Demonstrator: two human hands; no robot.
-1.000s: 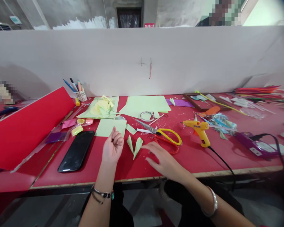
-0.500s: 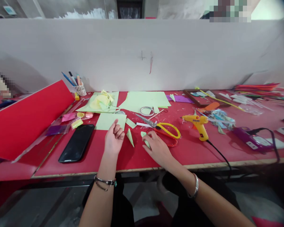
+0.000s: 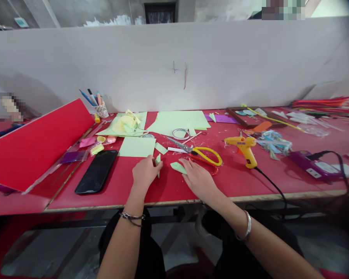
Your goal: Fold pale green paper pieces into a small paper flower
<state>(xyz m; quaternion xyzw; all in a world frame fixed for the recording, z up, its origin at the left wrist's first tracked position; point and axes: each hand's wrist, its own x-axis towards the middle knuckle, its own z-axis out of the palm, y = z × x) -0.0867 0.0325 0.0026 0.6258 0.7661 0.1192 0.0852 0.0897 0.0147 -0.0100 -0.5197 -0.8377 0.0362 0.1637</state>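
Even, fairly bright light fills the scene, and the white partition (image 3: 174,66) behind the red table (image 3: 250,182) looks flat and pale, with a soft grey shadow on its left end above the tilted red board (image 3: 35,143). Below the table's front edge everything falls dim and murky. Lines bow near the corners, the partition's top edge curving, and the far right beyond it blurs and darkens.
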